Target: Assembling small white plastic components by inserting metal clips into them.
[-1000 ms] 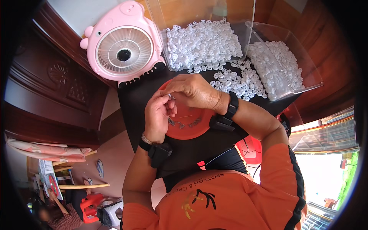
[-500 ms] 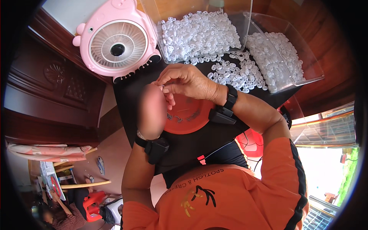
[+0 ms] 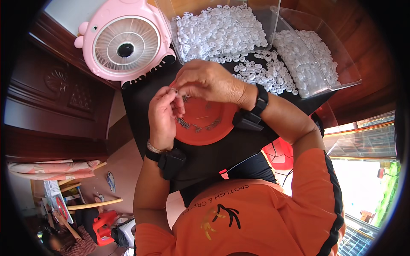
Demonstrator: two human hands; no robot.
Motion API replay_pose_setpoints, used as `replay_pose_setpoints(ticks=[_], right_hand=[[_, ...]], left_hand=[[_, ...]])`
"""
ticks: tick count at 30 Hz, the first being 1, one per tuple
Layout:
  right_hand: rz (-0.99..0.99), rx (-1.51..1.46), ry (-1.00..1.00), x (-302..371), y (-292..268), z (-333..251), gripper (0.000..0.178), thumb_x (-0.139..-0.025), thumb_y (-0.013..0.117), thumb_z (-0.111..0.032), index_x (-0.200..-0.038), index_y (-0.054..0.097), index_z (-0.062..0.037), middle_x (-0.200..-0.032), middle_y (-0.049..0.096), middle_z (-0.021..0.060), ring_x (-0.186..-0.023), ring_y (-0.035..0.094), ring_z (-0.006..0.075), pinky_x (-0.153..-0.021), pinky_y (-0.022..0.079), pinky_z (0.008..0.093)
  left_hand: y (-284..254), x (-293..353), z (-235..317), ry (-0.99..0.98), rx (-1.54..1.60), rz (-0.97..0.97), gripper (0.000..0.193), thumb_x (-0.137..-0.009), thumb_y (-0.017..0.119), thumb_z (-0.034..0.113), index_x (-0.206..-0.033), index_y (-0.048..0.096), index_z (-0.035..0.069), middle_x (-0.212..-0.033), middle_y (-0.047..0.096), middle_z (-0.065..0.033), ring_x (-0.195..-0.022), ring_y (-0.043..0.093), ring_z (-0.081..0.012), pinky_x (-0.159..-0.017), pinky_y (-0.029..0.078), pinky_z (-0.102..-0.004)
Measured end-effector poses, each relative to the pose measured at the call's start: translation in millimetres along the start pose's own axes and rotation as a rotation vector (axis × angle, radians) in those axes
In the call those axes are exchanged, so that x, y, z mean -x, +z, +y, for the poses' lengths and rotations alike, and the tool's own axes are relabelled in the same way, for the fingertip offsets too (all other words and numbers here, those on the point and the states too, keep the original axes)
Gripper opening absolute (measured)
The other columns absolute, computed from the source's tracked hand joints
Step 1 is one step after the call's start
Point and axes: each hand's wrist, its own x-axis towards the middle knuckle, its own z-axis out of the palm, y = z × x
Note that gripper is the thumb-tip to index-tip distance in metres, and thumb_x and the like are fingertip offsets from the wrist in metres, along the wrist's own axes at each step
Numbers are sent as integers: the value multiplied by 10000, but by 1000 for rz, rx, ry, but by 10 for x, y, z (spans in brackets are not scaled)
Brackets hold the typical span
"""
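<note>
My left hand is closed in a pinch, holding a small pale piece at its fingertips. The piece is too small to make out clearly but looks like the white two-holed plastic pieces lying loose on the table. My right hand comes over from the right, its thumb and fingers pinched together at the same spot. What it grips is hidden by its fingers. Beneath both hands lies a round orange-red plate, partly covered by them. Small dark metal bits sit in little clusters on the plate.
A clear box heaped with white pieces stands at the back. Another clear box of them lies to its right. The pink animal-shaped fan stands at the back left of the black table. Another person is at lower left.
My left hand, blurred before, now shows sharply with its fingertips at the small piece. My right hand has shifted slightly and stays pinched against it. The whole view has moved a little.
</note>
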Motion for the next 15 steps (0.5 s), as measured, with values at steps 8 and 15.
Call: replay_pose_setpoints(ticks=[8, 15], right_hand=[[-603, 275, 302, 37, -332, 86, 178, -745, 640, -200, -868, 681, -78, -849, 644, 94, -809, 619, 305, -687, 492, 386], [-587, 531, 214, 148, 16, 108, 147, -732, 606, -178, -801, 660, -61, -797, 647, 96, -810, 622, 302, -697, 509, 398]], left_hand=[[-2, -4, 92, 58, 95, 168, 168, -914, 503, 187, -795, 508, 68, -617, 471, 0, -512, 425, -92, -465, 310, -220], [-20, 9, 65, 104, 46, 121, 170, -892, 520, 201, -802, 546, 59, -619, 486, 2, -519, 454, -94, -468, 313, -219]])
